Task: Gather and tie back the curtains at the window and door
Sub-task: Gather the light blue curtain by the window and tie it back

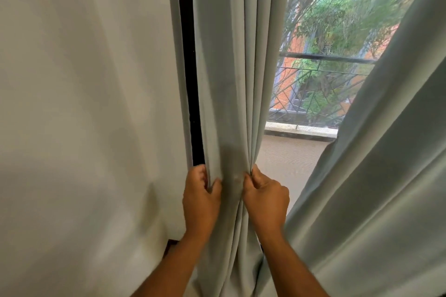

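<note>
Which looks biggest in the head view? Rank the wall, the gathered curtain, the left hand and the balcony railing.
1. wall
2. gathered curtain
3. balcony railing, though it is far off, so it only looks smaller
4. left hand

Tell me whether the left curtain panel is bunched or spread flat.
Bunched. The left curtain panel hangs in tight folds, gripped by the left hand and right hand.

Both bare forearms rise from the lower centre of the frame, the left hand [201, 196] and right hand [265, 196] side by side, fingers curled in pinching grips.
</note>
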